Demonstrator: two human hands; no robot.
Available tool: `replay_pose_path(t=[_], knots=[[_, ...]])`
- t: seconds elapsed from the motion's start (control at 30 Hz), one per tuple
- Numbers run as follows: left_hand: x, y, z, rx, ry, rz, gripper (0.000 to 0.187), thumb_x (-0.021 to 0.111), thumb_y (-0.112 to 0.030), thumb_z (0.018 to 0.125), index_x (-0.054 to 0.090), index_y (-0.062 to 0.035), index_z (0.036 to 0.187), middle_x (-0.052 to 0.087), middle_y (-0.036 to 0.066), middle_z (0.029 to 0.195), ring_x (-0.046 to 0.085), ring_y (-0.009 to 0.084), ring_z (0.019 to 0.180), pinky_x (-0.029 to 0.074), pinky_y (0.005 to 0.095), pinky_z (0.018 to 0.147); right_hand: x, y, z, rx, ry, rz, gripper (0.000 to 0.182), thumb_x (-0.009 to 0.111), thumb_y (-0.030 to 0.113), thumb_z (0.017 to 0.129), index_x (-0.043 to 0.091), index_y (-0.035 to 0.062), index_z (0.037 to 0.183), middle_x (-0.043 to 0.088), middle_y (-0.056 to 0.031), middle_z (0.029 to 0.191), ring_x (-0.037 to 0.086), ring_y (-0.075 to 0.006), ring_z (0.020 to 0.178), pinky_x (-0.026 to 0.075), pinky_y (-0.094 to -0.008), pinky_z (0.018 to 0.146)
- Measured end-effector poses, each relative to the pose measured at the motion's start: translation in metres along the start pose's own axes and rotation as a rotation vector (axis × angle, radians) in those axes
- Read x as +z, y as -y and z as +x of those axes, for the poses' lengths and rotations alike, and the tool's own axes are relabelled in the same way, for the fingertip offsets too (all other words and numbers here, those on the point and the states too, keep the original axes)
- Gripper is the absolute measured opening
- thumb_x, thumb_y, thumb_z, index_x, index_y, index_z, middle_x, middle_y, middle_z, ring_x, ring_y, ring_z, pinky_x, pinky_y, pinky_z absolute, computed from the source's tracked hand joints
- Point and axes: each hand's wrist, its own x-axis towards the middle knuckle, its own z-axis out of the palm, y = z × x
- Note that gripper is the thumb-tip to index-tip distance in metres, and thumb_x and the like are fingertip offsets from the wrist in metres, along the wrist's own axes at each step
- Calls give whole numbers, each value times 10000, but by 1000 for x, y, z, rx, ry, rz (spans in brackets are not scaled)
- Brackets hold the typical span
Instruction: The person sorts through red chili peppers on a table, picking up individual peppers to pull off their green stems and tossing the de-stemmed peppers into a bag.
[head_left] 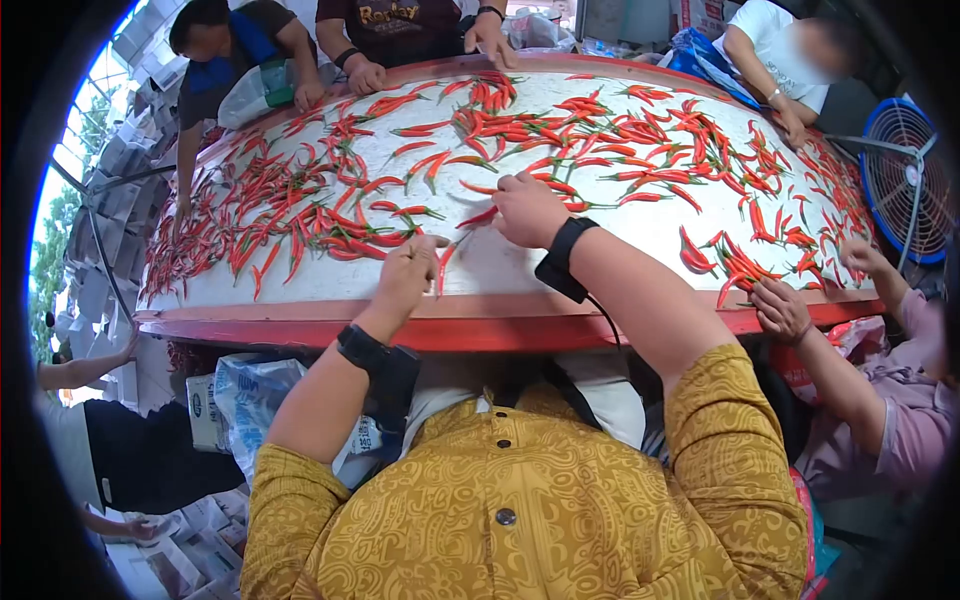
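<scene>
My left hand (408,275) is closed near the table's front edge, fingers curled around the end of a red chili pepper (444,268). Farther over the white tabletop (400,285), my right hand (530,210) pinches with thumb and fingers at the end of another red chili pepper (479,218). Its fingertips are partly hidden behind the hand. Loose red chilies with green stems surround both hands, with a scattered group (560,130) beyond the right hand and a dense spread (280,200) to the left.
Several people stand around the table, and another person's hand (782,310) handles chilies close on my right. A blue fan (908,180) stands at the far right. Plastic bags (255,400) sit below the red table edge (450,325) at left.
</scene>
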Motion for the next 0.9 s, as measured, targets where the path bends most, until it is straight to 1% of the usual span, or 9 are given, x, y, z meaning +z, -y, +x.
replay_pose_path(t=[0.13,0.27,0.3,0.4,0.47,0.6,0.7,0.83,0.9], knots=[[27,-13,7,-96,-36,43,360,462,-339,983,639,-29,1027,404,-78,586,359,16,514,293,197,462,6,-26,-37,-115,-244,23,255,559,175,804,657,40,997,566,-166,1121,522,-318,1073,464,-401,895],[43,18,23,259,189,819,274,540,-274,915,654,-28,943,609,135,690,591,291,678,451,410,636,-10,-44,-80,-105,-100,-22,216,595,160,781,659,44,951,567,-157,1104,515,-337,1078,471,-422,861],[53,1,16,148,147,784,234,553,-251,891,660,-43,903,621,207,815,585,408,814,452,472,741,-14,-47,-88,-83,61,130,213,594,161,781,661,40,943,578,-153,1078,524,-330,1062,472,-422,852],[45,9,34,324,-126,1132,238,544,-248,896,655,-38,905,627,191,858,590,393,818,464,451,750,-2,-72,-127,-145,175,280,228,588,171,792,650,26,956,601,-150,992,561,-322,978,472,-417,831],[37,14,43,382,-160,1110,231,531,-234,902,652,-42,941,627,176,888,594,373,830,471,439,760,-3,-89,-154,-243,-145,313,232,563,176,800,647,37,965,609,-173,976,584,-348,914,478,-417,824],[59,-6,42,789,-391,1055,242,501,-217,938,645,-29,990,617,123,839,599,264,758,479,372,690,-31,-109,-213,63,198,316,252,563,244,830,639,41,959,637,-172,863,614,-335,840,486,-428,750],[97,-24,16,161,-4,439,265,479,-234,978,623,-21,1039,545,18,704,492,85,607,428,240,566,-27,-146,-243,100,195,248,244,575,249,834,642,30,919,645,-166,781,624,-338,745,491,-423,698],[154,-40,-10,94,225,394,255,485,-221,978,623,-13,1024,531,-3,682,477,76,595,424,247,565,-15,-196,-252,50,-120,193,322,619,113,790,583,23,1097,550,-168,1197,511,-342,1105,427,-403,925],[171,-49,-27,89,339,363,259,483,-230,982,633,-29,1047,462,-39,635,418,38,587,368,209,537,-25,-198,-263,19,-175,205,320,616,109,795,584,23,1101,551,-167,1195,512,-341,1106,425,-401,939]])
